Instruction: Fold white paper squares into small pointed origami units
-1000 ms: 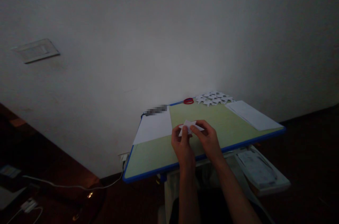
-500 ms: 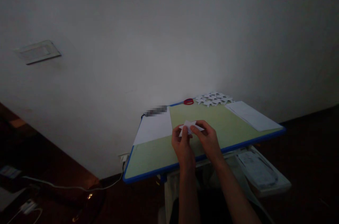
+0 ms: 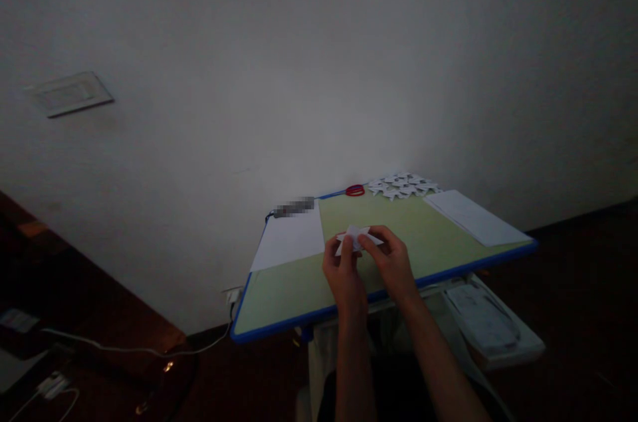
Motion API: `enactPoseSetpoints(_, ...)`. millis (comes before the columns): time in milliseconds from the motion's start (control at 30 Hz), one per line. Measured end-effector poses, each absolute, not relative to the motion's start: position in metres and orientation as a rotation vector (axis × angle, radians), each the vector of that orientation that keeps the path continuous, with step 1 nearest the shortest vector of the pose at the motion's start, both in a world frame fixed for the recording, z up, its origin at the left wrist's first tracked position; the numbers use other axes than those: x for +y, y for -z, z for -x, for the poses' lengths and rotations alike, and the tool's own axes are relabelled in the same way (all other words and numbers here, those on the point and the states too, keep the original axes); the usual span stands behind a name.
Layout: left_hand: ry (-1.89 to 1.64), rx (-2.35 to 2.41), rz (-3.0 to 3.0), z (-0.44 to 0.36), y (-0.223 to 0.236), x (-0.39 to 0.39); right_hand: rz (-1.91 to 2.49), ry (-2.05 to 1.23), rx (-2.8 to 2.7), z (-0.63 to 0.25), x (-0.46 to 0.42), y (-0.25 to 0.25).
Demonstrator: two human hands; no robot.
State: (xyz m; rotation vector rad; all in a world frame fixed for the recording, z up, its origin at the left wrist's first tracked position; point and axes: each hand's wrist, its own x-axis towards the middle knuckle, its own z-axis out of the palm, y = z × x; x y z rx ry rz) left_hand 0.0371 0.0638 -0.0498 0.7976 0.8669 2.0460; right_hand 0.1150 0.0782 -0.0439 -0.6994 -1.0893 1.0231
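Both my hands hold a small white folded paper star [image 3: 355, 234] just above the green desk top [image 3: 428, 226]. My left hand [image 3: 341, 274] pinches its left side with thumb and fingers closed. My right hand [image 3: 392, 261] grips its right side, fingers curled over the paper. A pile of several finished white paper stars [image 3: 403, 185] lies at the desk's far edge by the wall.
A white sheet [image 3: 292, 241] lies at the desk's left, another white sheet [image 3: 471, 216] at its right. A red ring [image 3: 355, 191] sits by the wall. A side shelf with papers [image 3: 491, 325] hangs low right. Cables [image 3: 124, 350] run over the dark floor at left.
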Motion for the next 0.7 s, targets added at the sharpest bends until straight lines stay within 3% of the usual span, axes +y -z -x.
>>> enactPoseSetpoints(700,-2.065,0.989,-0.873,-0.034,0.0536,0.0655,0.761,-0.998,-1.101,-0.115,0.0768,0.0435)
